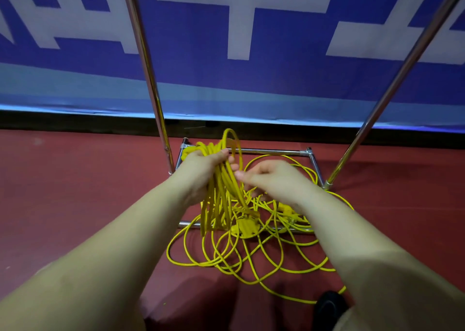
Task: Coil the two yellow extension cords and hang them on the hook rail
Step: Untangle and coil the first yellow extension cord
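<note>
Left hand (pixel 201 172) gripped a bunch of thick yellow cord loops (pixel 219 200), fingers curled round them, loops hanging down over the metal rack base (pixel 271 151). Right hand (pixel 274 179) was just beside it, fingers bent near one strand; blurred, couldn't tell if it pinched anything. The thinner yellow cord (pixel 251 255) lay in loose tangles on the red floor (pixel 75 192), partly inside the rack base.
</note>
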Motion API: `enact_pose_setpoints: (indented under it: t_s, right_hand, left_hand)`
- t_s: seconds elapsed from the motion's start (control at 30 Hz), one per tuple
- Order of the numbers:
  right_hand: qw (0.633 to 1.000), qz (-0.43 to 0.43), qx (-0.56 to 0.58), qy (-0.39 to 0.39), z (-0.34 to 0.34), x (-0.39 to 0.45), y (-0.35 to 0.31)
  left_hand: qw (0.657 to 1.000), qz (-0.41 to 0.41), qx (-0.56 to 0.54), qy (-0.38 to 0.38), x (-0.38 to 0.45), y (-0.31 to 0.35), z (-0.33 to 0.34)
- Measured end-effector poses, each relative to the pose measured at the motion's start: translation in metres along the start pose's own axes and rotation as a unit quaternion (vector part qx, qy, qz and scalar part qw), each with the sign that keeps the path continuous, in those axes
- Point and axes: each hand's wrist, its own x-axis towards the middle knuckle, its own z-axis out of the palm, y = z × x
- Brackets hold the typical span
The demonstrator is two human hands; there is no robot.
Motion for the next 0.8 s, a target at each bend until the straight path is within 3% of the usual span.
enact_pose_setpoints:
  t_s: [0.13,0.23,0.33,0.4,0.47,0.67,0.8]
  right_hand:
    - [0.989,-0.085,-0.122,0.006,0.012,0.002,0.007]
    - [0.98,-0.128,-0.151,0.023,0.01,0.0,0.004]
    - [0.985,-0.114,-0.119,-0.052,0.007,-0.004,0.004]
    - [0.977,-0.099,-0.162,-0.097,0.004,-0.007,0.006]
    - [0.972,-0.103,-0.195,-0.085,-0.001,-0.005,0.011]
    - [0.986,-0.136,-0.091,-0.035,-0.015,-0.001,0.017]
    - [0.965,-0.073,-0.237,-0.082,-0.015,-0.003,0.021]
  left_hand:
    - [0.998,-0.014,-0.056,0.0,0.002,0.005,-0.004]
    - [0.996,-0.011,-0.082,0.012,0.003,0.008,-0.008]
    - [0.991,0.009,-0.134,0.024,0.004,0.016,-0.013]
    - [0.985,0.024,-0.165,0.045,0.005,0.023,-0.019]
    - [0.98,0.027,-0.189,0.062,0.007,0.028,-0.027]
    - [0.976,0.012,-0.21,0.063,0.011,0.032,-0.037]
    - [0.969,0.016,-0.238,0.062,0.013,0.034,-0.041]
